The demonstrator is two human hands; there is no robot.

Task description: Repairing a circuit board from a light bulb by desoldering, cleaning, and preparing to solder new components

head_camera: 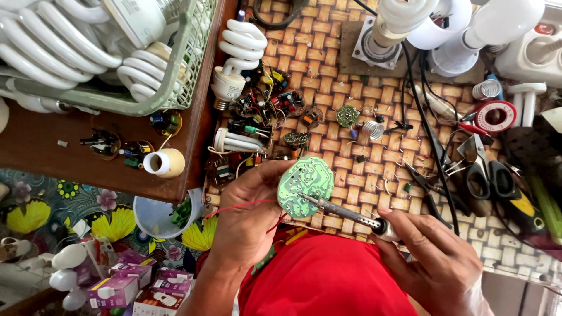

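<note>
Bright, even daylight; edges perhaps softer.

Work surface: woven bamboo-pattern mat (328,64), tan and brown, lit by even daylight. Dark brown wooden table (35,152) along its left edge. Below the table's near edge, a floral cloth (52,205) with yellow petals covers the floor.

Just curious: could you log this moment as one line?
left hand: holds round green circuit board | right hand: holds soldering iron | tip: on board
</note>
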